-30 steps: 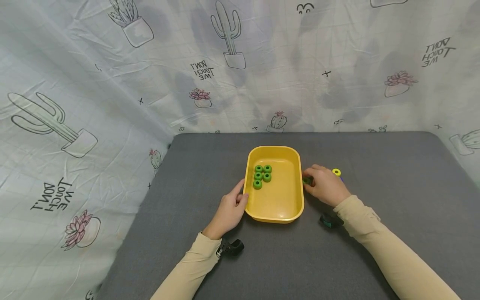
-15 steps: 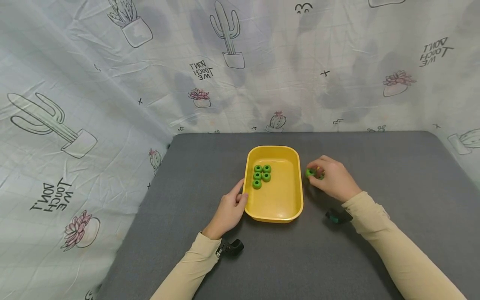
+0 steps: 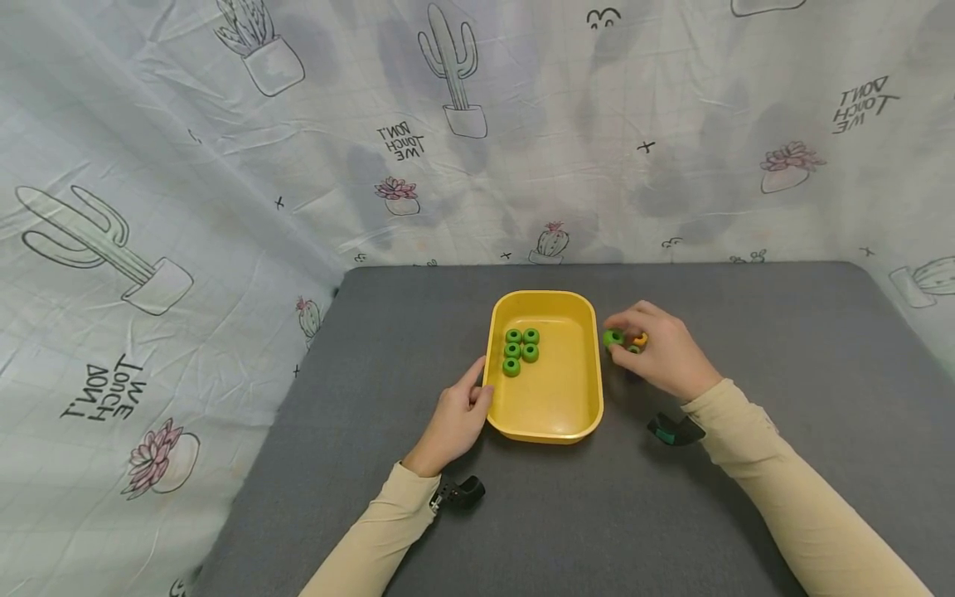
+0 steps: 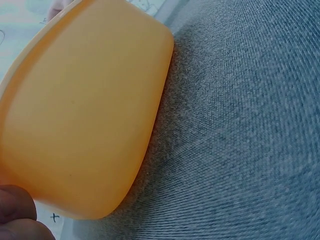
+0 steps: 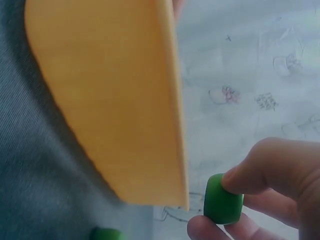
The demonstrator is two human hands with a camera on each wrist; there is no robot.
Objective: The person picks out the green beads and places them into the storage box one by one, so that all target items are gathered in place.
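A yellow tray point(image 3: 548, 406) sits on the grey table with several green beads point(image 3: 512, 350) grouped inside at its upper left. My left hand point(image 3: 451, 419) holds the tray's left side, thumb tip at the rim; in the left wrist view its fingertips point(image 4: 17, 207) lie against the outer wall. Just right of the tray, my right hand point(image 3: 660, 348) pinches a green bead point(image 5: 222, 199) between thumb and fingers. The bead's hole shows in the head view. A yellow-orange bead point(image 3: 640, 340) peeks out from under the right hand, which partly hides it.
Another green bead point(image 5: 107, 234) lies on the table below the tray wall in the right wrist view. Dark wrist cameras point(image 3: 675, 429) hang under both wrists. A white printed sheet point(image 3: 477, 191) hangs behind the grey table point(image 3: 418, 315).
My right hand has shifted slightly right and up, lifting the green bead into view. The yellow ring and blue piece beside the hand are now hidden. The left hand and tray stay put.
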